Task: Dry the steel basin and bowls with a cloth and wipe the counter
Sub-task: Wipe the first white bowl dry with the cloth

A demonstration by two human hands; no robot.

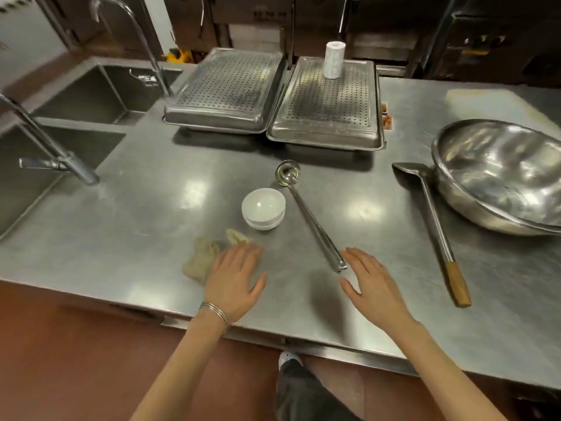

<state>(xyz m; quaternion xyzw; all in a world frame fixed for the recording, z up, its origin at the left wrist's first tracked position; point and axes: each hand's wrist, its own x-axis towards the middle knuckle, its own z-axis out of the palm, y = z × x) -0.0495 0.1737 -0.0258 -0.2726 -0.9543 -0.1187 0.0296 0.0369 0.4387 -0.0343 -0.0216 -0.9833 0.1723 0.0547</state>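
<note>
A big steel basin [504, 174] sits at the right of the steel counter [151, 214]. Two stacked white bowls [263, 208] stand near the middle. A crumpled beige cloth [202, 259] lies just left of them. My left hand [235, 276] rests flat with fingers spread, its fingertips on the cloth's right edge. My right hand [372, 282] hovers open, fingers apart, just right of the handle end of a steel ladle [309, 218], holding nothing.
A long spatula with a wooden handle [437, 229] lies left of the basin. Two perforated steel trays [224, 89] [326, 104] stand at the back, a white paper roll [333, 59] on the right one. Two sinks [39, 165] with taps are at the left.
</note>
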